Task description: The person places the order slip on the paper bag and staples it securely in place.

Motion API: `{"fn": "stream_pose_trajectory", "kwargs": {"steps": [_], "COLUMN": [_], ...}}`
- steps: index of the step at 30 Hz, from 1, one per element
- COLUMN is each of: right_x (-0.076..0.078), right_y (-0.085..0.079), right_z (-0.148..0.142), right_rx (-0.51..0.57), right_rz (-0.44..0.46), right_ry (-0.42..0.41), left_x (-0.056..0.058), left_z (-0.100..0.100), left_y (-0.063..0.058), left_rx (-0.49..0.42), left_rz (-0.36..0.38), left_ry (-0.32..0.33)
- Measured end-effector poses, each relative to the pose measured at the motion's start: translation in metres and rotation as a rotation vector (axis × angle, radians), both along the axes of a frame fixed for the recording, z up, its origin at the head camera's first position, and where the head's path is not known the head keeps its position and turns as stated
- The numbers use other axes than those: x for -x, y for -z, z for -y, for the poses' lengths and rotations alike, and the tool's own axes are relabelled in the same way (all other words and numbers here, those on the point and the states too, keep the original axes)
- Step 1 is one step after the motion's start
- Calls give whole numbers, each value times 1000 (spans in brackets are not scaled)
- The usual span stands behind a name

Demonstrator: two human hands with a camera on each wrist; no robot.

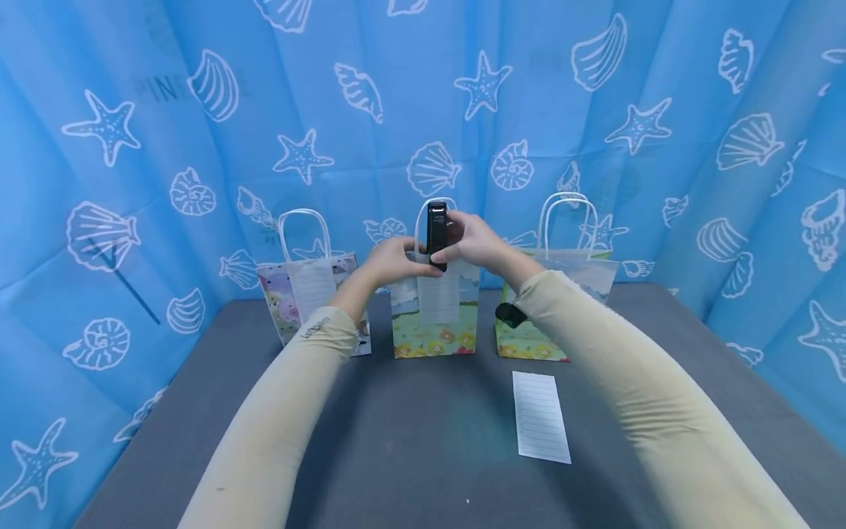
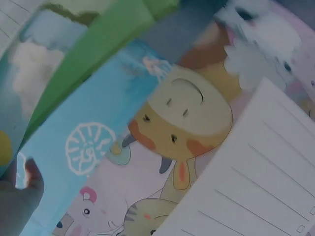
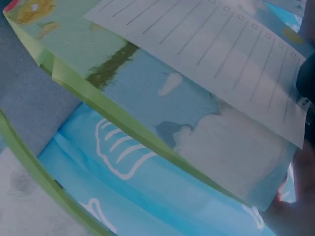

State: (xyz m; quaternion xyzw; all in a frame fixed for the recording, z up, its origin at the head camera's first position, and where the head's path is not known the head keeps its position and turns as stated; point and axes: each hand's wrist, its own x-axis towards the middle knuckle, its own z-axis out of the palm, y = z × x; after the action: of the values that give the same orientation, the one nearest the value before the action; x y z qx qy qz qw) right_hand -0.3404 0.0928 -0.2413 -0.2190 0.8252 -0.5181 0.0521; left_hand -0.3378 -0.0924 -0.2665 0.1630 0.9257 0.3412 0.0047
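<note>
In the head view, the middle paper bag (image 1: 435,344) stands upright with a white lined sheet (image 1: 439,303) lying against its front at the top. My right hand (image 1: 477,241) grips a black stapler (image 1: 436,231), held upright over the bag's top edge and the sheet. Beside it, my left hand (image 1: 395,261) pinches the bag's top edge, its thumb close to the stapler's lower end. How the left fingers lie behind the bag is hidden. In the right wrist view, the sheet (image 3: 216,54) lies over the bag's printed front, with the stapler (image 3: 306,81) at its edge.
A left paper bag (image 1: 280,297) bears a similar lined sheet (image 1: 313,288). The right paper bag (image 1: 529,344) is partly behind my right forearm. One loose lined sheet (image 1: 542,417) lies on the grey table (image 1: 423,455). A blue curtain (image 1: 410,88) hangs behind.
</note>
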Motion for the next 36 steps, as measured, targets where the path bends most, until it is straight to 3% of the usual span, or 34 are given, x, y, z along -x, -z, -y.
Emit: {"fn": "stream_pose_trajectory", "kwargs": {"steps": [7,12,15,17,21,24,28,32,36], "right_x": [0,-6,-8,-7,-6,-9,-17,-31,-55], "right_y": [2,5,5,5,4,4,-1,-8,-12], "right_z": [-1,6,12,13,8,1,-9,-21,-36], "right_rx": [17,47,71,66,4,14,144,304,502], "right_rz": [-4,-47,-61,-69,-82,-86,-68,-30,26], "right_ry": [-26,1,42,49,23,10,81,169,187], "left_x": [3,1,0,1,2,2,1,-1,-4], "left_z": [-1,-2,-3,-1,3,6,10,13,13], "left_y": [0,-1,-1,-2,-5,-5,-2,1,5], "left_rx": [-58,-36,5,28,122,218,272,245,217], "left_rz": [24,-65,-128,-124,-82,-108,-187,-215,-220], "left_ry": [27,-17,-54,-51,14,70,66,40,28]}}
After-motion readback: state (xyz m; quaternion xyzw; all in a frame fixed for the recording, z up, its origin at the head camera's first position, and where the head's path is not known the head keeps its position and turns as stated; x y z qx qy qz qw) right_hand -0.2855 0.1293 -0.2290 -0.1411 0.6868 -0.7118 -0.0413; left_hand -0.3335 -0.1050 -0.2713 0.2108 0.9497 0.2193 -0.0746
